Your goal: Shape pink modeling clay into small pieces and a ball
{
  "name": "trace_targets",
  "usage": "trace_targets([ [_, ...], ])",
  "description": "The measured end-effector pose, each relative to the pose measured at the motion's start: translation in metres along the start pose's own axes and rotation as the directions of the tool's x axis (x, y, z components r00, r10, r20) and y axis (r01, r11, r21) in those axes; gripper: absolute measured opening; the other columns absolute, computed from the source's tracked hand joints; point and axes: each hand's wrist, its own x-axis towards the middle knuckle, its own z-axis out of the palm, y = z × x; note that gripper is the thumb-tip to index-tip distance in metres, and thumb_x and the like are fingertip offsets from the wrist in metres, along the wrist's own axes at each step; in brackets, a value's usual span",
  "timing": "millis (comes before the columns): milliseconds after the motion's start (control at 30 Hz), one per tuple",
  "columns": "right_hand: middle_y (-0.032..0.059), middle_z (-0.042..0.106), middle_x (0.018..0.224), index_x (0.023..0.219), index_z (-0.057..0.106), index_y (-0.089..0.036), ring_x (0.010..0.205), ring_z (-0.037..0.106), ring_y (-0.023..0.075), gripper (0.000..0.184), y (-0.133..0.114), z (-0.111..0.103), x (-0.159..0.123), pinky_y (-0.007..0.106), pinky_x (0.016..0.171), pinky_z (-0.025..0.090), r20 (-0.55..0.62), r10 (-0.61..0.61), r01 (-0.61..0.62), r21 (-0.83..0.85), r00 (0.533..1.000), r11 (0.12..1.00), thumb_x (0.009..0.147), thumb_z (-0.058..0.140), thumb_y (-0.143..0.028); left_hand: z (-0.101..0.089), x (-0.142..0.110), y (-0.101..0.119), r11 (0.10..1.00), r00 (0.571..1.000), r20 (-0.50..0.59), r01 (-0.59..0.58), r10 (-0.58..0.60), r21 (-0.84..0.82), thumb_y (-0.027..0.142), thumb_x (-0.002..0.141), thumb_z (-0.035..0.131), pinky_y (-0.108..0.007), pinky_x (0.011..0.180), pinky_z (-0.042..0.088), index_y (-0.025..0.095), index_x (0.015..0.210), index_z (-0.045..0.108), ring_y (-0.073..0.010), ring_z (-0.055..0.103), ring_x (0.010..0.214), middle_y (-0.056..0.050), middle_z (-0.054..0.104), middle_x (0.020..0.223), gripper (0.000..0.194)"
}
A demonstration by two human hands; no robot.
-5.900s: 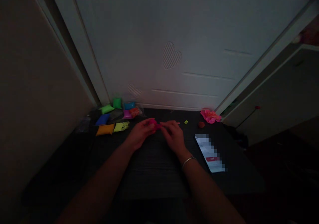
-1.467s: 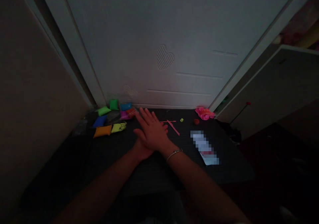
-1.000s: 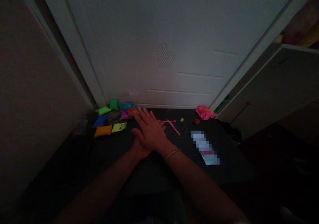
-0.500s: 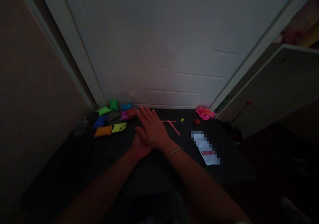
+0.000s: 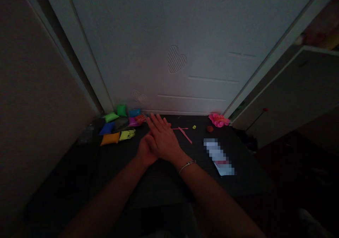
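pink tools (image 5: 185, 135), slim and straight, lie near the right hand (image 5: 164, 141).

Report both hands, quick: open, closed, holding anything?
Left hand: partly covered; can't tell if it's open or holding anything.
Right hand: open, fingers extended, laid over the left; anything beneath is hidden.

From above and behind the fingers (image 5: 158, 125), the person's head camera looks forward and down, fairly near, facing the pale panel (image 5: 148, 29) beyond them.
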Motion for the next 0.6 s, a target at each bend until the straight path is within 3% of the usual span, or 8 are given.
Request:
trace_targets([
  [100,0.0111,0.028,0.141,0.134,0.028,-0.008,0.132,0.017,0.0211,0.052,-0.007,0.006,-0.012,0.04,0.108,0.018,0.011,-0.008,0.007,0.037,1.0,0.999,0.087,0.034,-0.028,-0.005,0.006,0.008,0.998,0.998,-0.025,-0.057,0.057,0.022,0.044,0.086,0.028,-0.04,0.103,0.021,0.02,0.129,0.038,-0.0237,0.021,0.13,-0.005,0.033,0.14,0.051],
  [167,0.0043,0.033,0.14,0.135,0.028,-0.019,0.132,0.018,0.0219,0.053,-0.02,0.01,-0.013,0.044,0.107,0.02,0.039,-0.049,0.047,0.059,0.998,0.997,0.084,0.041,-0.03,-0.009,0.01,0.002,0.996,0.995,-0.07,-0.067,0.071,0.06,0.046,0.085,0.025,-0.043,0.103,0.021,0.022,0.13,0.036,-0.0225,0.016,0.132,-0.003,0.025,0.144,0.051],
  [233,0.001,0.034,0.139,0.135,0.026,-0.025,0.132,0.017,0.0233,0.053,-0.028,0.009,-0.007,0.049,0.106,0.018,0.028,-0.039,0.037,0.055,0.999,0.998,0.085,0.041,-0.031,-0.01,0.009,-0.007,0.992,0.996,-0.083,0.039,-0.029,0.119,0.042,0.085,0.027,-0.045,0.103,0.019,0.02,0.13,0.035,-0.0226,0.015,0.132,-0.006,0.019,0.146,0.051],
  [300,0.0001,0.026,0.143,0.136,0.023,-0.022,0.133,0.013,0.021,0.055,-0.023,0.006,0.003,0.044,0.108,0.015,0.019,-0.061,0.06,0.053,0.998,0.997,0.085,0.038,-0.037,-0.008,0.004,-0.012,0.982,0.989,-0.046,0.143,-0.138,0.123,0.038,0.085,0.031,-0.047,0.103,0.02,0.017,0.129,0.038,-0.0241,0.02,0.131,-0.009,0.024,0.143,0.049],
  [367,0.0057,0.023,0.144,0.136,0.026,-0.013,0.134,0.012,0.0204,0.056,-0.008,0.002,0.009,0.04,0.109,0.014,-0.03,-0.041,0.042,0.037,0.999,0.998,0.087,0.036,-0.037,-0.003,0.0,-0.01,0.991,0.993,0.025,0.114,-0.116,0.073,0.039,0.085,0.032,-0.046,0.102,0.022,0.016,0.129,0.038,-0.0246,0.024,0.129,-0.01,0.031,0.14,0.05],
  [467,0.011,0.025,0.142,0.133,0.029,-0.008,0.133,0.013,0.0216,0.053,0.012,0.002,0.002,0.042,0.108,0.014,-0.036,0.031,-0.03,0.027,0.999,0.999,0.087,0.034,-0.032,0.001,-0.001,-0.001,1.0,0.999,-0.024,0.021,-0.021,0.018,0.037,0.085,0.034,-0.04,0.102,0.026,0.018,0.128,0.04,-0.022,0.03,0.127,-0.007,0.04,0.136,0.047],
  [533,0.0131,0.027,0.141,0.133,0.028,-0.004,0.133,0.016,0.0216,0.053,0.01,0.006,-0.009,0.041,0.108,0.016,-0.009,0.031,-0.031,0.039,0.999,0.999,0.087,0.033,-0.03,0.001,0.003,0.0,1.0,0.997,-0.08,-0.009,0.01,0.012,0.042,0.084,0.034,-0.04,0.101,0.028,0.019,0.129,0.038,-0.0223,0.028,0.128,-0.007,0.038,0.137,0.051],
  [600,0.0103,0.026,0.142,0.133,0.03,-0.008,0.133,0.016,0.0218,0.055,-0.003,0.011,-0.016,0.039,0.108,0.017,0.02,-0.043,0.041,0.062,0.999,0.997,0.085,0.039,-0.031,0.001,0.006,-0.006,0.997,0.989,-0.131,-0.064,0.068,0.031,0.044,0.084,0.032,-0.04,0.1,0.029,0.024,0.131,0.034,-0.021,0.024,0.13,-0.004,0.032,0.14,0.052],
])
